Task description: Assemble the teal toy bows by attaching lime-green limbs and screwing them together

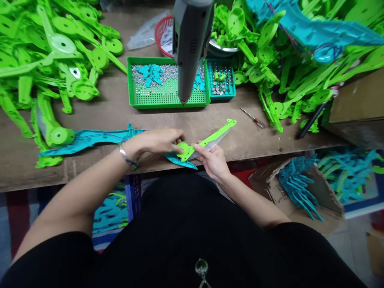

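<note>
Lime Arm in Hand, Green Heaps on Both Sides

At the near edge of a brown desk (pixel 156 120), a worker's right hand (pixel 214 161) closes its grip on a lime-green arm (pixel 218 133), a translucent strip (pixel 220 137) along its lower side. The left hand (pixel 160 141) bends its fingers over the arm's round hub (pixel 186 151), above a teal piece (pixel 180 161); whether that grip pinches anything cannot be told. The work looks part-done: arm and strip appear to be together, while the fingers hide any join with the teal piece. To the left lies a teal blade (pixel 99 137) with a green hub (pixel 58 136). What look like screws sit loose in a green tray (pixel 168 106), a screwdriver (pixel 258 122) lies well apart from the hands, and a dark driver-like tool (pixel 190 48) stands over the tray, clear of the arm. Green heaps (pixel 63 44) suggest many more pieces, finished or waiting, the view does not say
</note>
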The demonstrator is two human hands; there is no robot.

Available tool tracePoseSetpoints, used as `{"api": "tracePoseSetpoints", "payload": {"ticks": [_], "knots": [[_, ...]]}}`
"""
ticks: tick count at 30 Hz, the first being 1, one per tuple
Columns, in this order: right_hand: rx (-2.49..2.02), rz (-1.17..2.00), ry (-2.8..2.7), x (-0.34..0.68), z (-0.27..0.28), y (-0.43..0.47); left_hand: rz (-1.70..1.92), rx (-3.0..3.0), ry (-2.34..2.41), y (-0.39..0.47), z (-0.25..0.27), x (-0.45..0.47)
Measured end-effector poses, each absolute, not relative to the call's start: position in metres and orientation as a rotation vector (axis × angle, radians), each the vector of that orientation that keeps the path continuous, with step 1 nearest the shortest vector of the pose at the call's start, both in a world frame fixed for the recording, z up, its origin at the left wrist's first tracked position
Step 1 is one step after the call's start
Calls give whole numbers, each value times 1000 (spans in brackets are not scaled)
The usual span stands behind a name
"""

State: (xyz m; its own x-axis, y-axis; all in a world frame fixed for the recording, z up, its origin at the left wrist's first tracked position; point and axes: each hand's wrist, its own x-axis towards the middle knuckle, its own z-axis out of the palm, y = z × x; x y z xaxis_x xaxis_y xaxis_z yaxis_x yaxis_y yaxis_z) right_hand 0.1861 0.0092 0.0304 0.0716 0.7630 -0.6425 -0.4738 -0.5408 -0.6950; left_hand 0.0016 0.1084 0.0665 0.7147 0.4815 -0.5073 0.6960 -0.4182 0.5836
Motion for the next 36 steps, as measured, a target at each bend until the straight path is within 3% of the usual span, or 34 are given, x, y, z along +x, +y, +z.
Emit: {"api": "tracePoseSetpoints", "payload": {"ticks": [11,18,32,36], "knots": [[-1403,1576,-342,184,31,6,-442,1746,712,142,64,10],[-1348,1829,-440,174,36,-2,-388,1714,687,141,66,11],[-1329,1767,-390,176,33,-3,-372,1627,637,139,62,7],[-1359,1622,-298,182,34,3,-359,1625,623,137,61,6]]}}
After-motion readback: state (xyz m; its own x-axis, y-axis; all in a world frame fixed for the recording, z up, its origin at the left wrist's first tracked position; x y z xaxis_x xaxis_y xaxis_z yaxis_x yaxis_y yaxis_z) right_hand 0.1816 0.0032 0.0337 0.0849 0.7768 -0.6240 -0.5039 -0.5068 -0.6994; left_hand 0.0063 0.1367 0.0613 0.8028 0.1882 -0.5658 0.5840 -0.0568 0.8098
